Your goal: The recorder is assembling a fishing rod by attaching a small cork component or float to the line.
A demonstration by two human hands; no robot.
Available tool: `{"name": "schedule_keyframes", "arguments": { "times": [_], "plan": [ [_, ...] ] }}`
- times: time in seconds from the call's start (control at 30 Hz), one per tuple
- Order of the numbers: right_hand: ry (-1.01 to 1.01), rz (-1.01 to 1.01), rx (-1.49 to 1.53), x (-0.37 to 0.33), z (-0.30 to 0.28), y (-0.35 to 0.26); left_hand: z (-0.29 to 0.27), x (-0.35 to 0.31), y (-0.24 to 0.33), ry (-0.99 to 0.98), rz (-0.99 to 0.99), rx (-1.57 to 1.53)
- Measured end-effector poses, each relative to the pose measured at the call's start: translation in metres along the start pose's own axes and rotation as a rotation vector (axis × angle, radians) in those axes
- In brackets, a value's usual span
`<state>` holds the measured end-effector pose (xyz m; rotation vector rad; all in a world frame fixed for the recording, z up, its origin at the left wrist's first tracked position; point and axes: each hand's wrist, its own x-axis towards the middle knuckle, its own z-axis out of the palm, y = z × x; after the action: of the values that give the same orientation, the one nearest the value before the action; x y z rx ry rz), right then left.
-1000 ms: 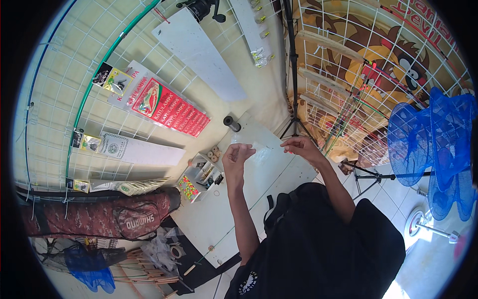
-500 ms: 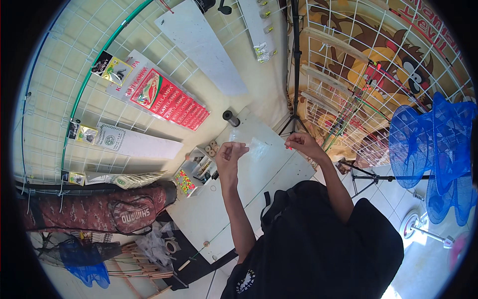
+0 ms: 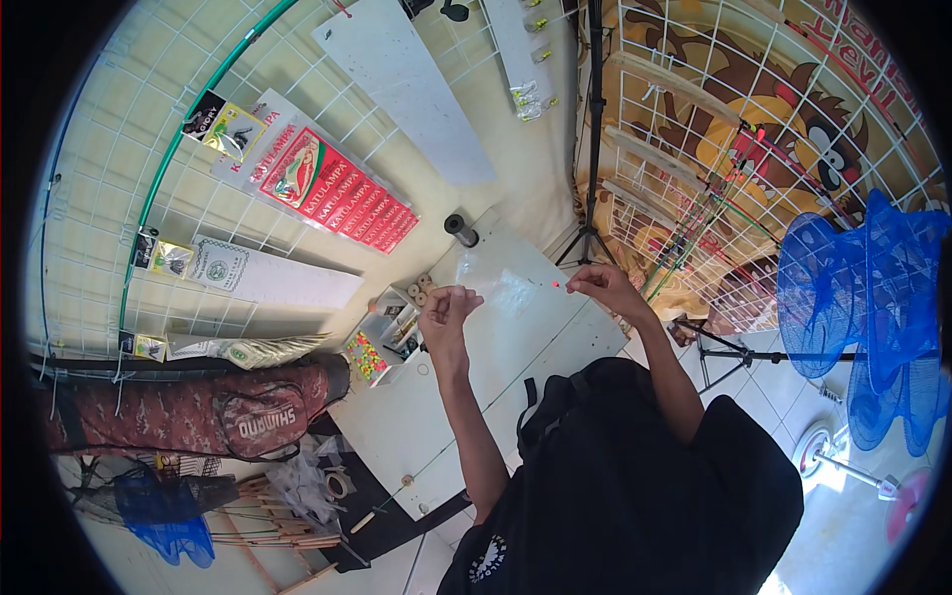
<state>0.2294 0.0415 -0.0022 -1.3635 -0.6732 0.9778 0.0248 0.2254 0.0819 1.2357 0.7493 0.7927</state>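
Note:
Both hands are raised over a white table [image 3: 540, 347], apart from each other. My left hand [image 3: 448, 315] is closed in a pinch, thumb against the fingers; what it holds is too fine to make out. My right hand [image 3: 607, 289] pinches too, its fingertips pointing left, with nothing I can name between them. A small red bead [image 3: 556, 284] shows just left of the right fingertips, a little apart from them. Any line carrying it is too thin to see. Clear plastic bags [image 3: 511, 292] lie on the table beyond the hands.
Left of my left hand stands a white organizer with bright multicoloured beads [image 3: 368, 356] and pale rolls [image 3: 417, 295]. A dark cylinder [image 3: 460, 231] stands at the back. A wire grid with packets [image 3: 337, 188] rises left; blue nets [image 3: 863, 297] hang right, near a black tripod [image 3: 593, 149].
The red bead, earlier under my right fingertips, now sits left of them and slightly apart. My left hand has shifted slightly left; my right hand has barely moved.

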Motion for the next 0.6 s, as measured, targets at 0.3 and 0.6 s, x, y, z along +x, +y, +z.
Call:
{"name": "schedule_keyframes", "arguments": {
  "times": [0.3, 0.6],
  "plan": [
    [0.268, -0.566, -0.769, -0.006, 0.023, 0.0, 0.012, -0.027, -0.023, -0.217, -0.054, 0.244],
    [-0.175, -0.039, 0.156, -0.03, 0.069, 0.007, 0.014, -0.05, -0.071, -0.29, -0.055, 0.191]
  ]
}}
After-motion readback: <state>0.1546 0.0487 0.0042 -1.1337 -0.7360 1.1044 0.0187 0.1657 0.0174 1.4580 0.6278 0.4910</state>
